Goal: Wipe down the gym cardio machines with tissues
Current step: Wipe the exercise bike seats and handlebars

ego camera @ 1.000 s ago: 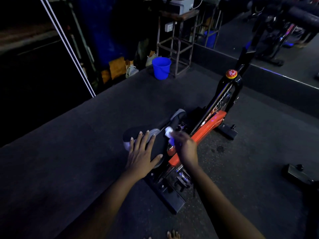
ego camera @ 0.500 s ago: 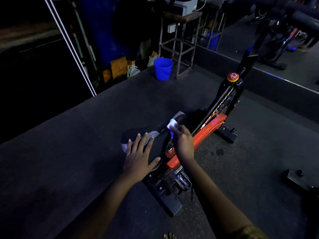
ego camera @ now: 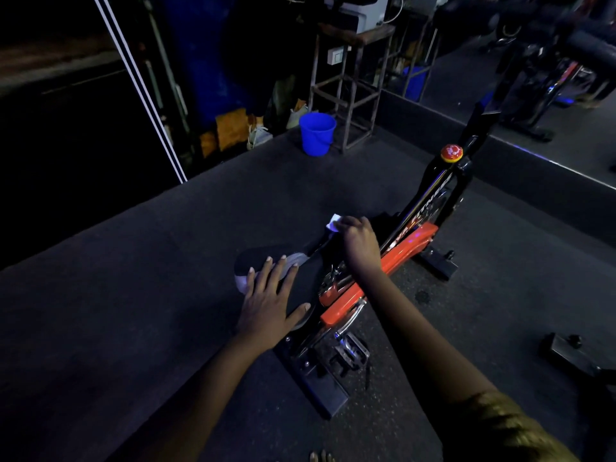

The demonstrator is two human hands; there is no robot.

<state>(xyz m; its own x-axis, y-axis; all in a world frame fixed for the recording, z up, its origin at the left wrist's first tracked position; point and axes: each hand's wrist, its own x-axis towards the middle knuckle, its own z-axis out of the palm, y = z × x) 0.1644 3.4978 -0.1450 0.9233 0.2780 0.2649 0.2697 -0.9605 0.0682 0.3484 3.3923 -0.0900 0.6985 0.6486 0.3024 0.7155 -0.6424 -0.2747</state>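
The right hand (ego camera: pixel 358 241) pinches a tissue (ego camera: pixel 333 223) at the thin far end of the seat (ego camera: pixel 301 278). The left hand (ego camera: pixel 270 301) lies flat and open on its wide near end. The seat runs long between them, so the wipe should pull toward the left hand.

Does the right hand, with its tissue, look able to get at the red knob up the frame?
Likely yes, with a lean: the right hand grips the tissue at the saddle's far end, and nothing blocks the way to the red knob.
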